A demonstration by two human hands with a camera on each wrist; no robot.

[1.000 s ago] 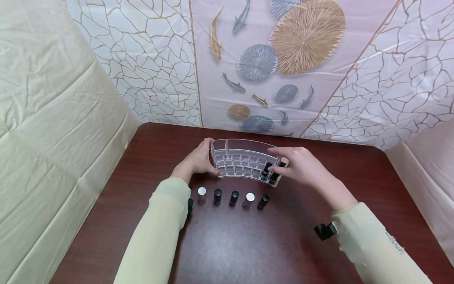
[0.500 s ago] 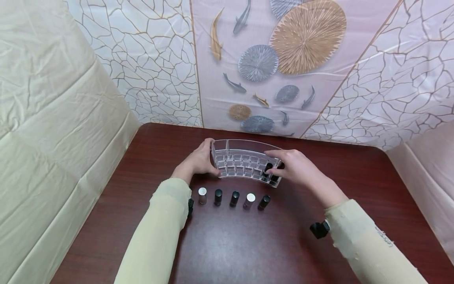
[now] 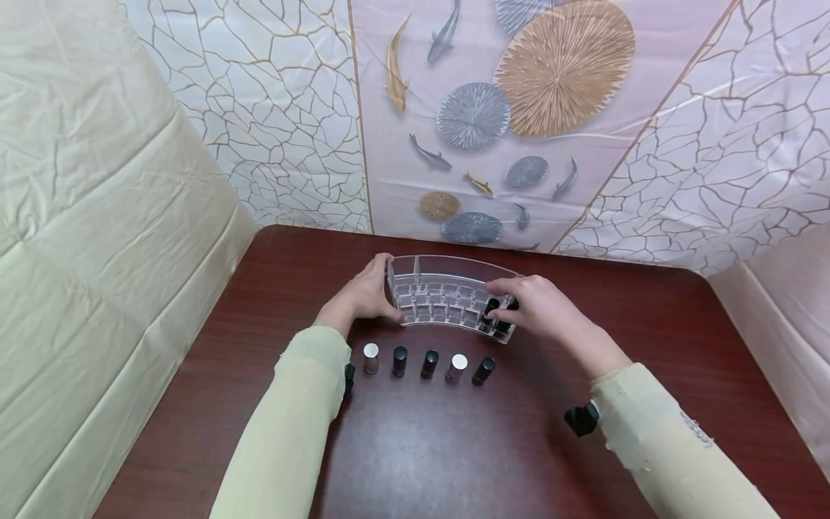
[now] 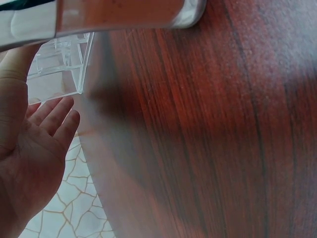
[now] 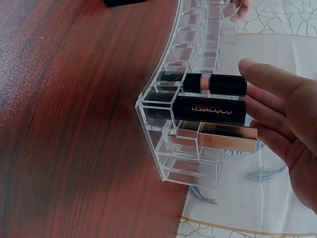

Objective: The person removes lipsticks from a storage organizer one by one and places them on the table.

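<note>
Dark table [image 3: 415,447] bears the clear rack [image 3: 441,299]. Left hand [image 3: 364,292] clasps the rack's left end, thumb front, fingers behind: good brace. Right hand [image 3: 541,306] is spread at the opposite end, pinching nothing visible; thumb contact unclear. Lettered black tube [image 5: 210,110] and shorter black tube [image 5: 228,85] sit in neighbouring front slots; I'd adjust straight down, never sideways. Five loose tubes [image 3: 431,364] stand in front.

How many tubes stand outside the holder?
5, left to right: silver-topped tube, black tube, middle black tube, pale-topped tube, last black tube. More may be hidden.
</note>
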